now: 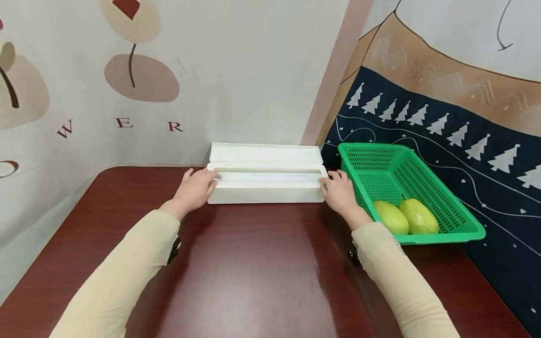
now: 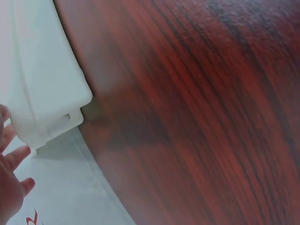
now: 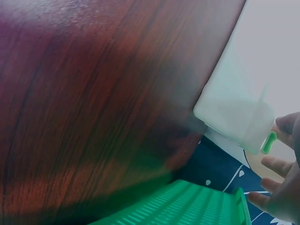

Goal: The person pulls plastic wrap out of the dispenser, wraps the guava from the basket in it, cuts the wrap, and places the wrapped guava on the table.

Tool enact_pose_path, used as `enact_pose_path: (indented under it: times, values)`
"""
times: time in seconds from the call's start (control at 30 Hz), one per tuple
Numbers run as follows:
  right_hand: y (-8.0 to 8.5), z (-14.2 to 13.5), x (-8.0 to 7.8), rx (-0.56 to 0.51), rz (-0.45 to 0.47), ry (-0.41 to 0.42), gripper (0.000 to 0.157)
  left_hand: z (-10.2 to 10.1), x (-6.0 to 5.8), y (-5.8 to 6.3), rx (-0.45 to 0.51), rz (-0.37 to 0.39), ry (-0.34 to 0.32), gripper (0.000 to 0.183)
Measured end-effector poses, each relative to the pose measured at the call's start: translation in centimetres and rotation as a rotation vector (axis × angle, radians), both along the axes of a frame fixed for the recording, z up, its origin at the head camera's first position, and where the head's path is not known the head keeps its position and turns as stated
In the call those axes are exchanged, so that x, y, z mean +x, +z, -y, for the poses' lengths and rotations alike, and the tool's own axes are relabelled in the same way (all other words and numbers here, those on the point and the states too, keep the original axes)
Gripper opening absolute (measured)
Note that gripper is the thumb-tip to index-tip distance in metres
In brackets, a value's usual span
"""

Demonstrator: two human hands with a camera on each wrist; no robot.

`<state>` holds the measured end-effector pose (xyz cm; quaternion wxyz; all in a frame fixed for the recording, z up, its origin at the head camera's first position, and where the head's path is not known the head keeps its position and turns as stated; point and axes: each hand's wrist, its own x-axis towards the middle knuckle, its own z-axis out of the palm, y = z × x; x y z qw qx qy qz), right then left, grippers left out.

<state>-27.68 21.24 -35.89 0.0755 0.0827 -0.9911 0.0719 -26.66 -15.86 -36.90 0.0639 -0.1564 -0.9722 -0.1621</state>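
A long white cling film dispenser [image 1: 266,195] lies across the table near the wall, its lid [image 1: 266,153] raised at the back. Inside shows a glossy whitish strip [image 1: 270,178]. At the dispenser's left end, my left hand [image 1: 195,188] rests its fingertips on the upper edge. The left wrist view has that hand's fingers [image 2: 18,157] spread at the corner. My right hand [image 1: 339,191] touches the right end from above. In the right wrist view its fingers [image 3: 276,165] are spread apart, near a small green tab [image 3: 269,142] on the dispenser.
A green plastic basket [image 1: 454,199] stands just right of my right hand, holding two yellow-green fruits [image 1: 418,216]. The dark red wooden table [image 1: 262,272] stretches toward me. Printed cloth [image 1: 236,84] covers the wall behind the dispenser.
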Motion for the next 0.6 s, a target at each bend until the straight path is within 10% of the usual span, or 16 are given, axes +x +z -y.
enact_pose_path:
  times: [0.6]
  values:
    - [0.2,0.8,-1.4,0.021,-0.104,0.004,0.020,-0.9,-1.0,-0.1,0.090,-0.153,0.114,0.020]
